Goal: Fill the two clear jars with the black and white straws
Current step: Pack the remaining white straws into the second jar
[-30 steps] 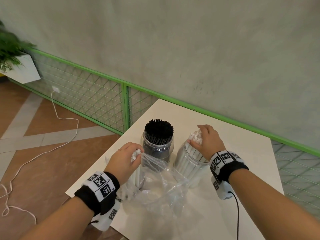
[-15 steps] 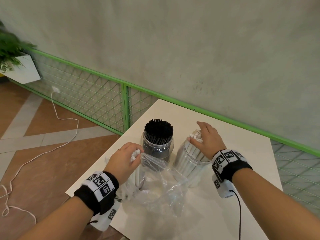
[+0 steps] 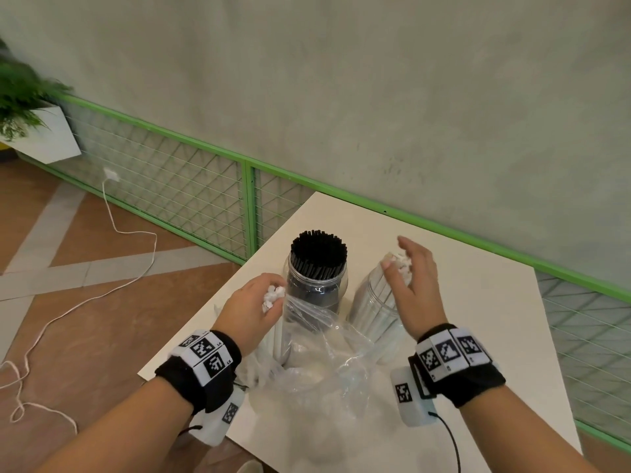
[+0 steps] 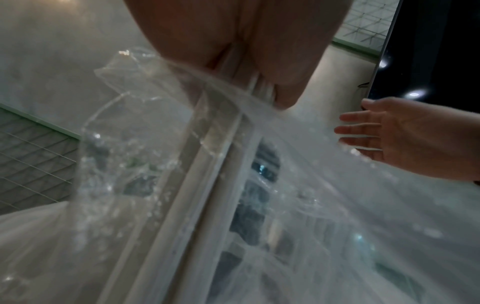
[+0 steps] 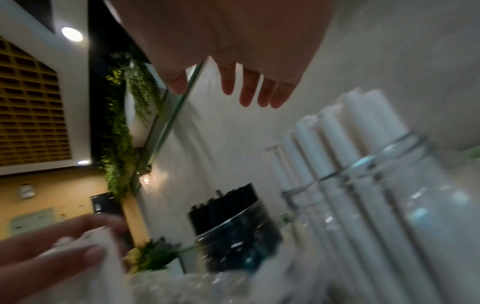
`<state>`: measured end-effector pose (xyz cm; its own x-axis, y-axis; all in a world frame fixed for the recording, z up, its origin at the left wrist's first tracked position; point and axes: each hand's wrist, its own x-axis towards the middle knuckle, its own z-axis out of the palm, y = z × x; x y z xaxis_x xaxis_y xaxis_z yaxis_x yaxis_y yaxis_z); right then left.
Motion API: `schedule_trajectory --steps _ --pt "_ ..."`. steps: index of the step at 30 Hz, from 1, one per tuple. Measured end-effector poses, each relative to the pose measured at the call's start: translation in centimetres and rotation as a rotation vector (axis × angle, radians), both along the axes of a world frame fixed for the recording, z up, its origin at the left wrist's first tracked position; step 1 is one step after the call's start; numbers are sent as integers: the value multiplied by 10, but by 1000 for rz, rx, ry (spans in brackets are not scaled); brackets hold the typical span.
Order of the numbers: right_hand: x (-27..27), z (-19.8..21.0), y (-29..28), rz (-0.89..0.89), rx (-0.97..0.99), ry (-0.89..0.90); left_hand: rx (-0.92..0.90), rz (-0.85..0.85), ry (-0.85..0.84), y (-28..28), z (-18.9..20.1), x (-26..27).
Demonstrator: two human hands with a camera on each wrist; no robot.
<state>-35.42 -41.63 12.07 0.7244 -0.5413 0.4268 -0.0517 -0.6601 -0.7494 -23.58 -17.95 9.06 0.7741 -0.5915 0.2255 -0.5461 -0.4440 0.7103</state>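
Observation:
Two clear jars stand on the white table [image 3: 478, 302]. The left jar [image 3: 317, 288] is packed with black straws [image 3: 319, 249]. The right jar [image 3: 370, 302] holds white straws [image 3: 397, 259] leaning right. My left hand [image 3: 251, 307] grips a bundle of white straws [image 3: 273, 297] by its top, standing in a clear plastic bag [image 3: 327, 363]; the same bundle [image 4: 197, 185] shows through the bag in the left wrist view. My right hand [image 3: 415, 285] hovers just off the white straws in the jar, fingers spread and straight [image 5: 249, 90], holding nothing.
A green-framed wire fence [image 3: 205, 196] runs along the wall behind the table. A white planter [image 3: 44, 138] hangs at the far left, and a white cable [image 3: 119, 230] trails over the tiled floor. The table's near-left corner [image 3: 143, 373] lies by my left wrist.
My right hand has lifted off the white straws in the right jar and opened, drawing back toward me. The left hand keeps its grip on the bundle in the bag.

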Motion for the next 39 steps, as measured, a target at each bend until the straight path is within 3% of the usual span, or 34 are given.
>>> schedule_trajectory --steps 5,10,22,28,34,39 --pt "8 -15 64 277 81 204 -2 12 51 0 0 1" --pt "29 -46 101 460 323 315 -32 -63 -3 3 -4 9" --pt "61 -62 116 462 237 390 -148 -47 252 20 -8 6" --pt "72 -65 111 438 246 391 -95 -57 247 24 -2 6" --pt "75 -62 118 442 246 372 -159 14 191 23 -4 2" --pt "68 -53 113 444 383 323 -172 18 128 18 -3 1"
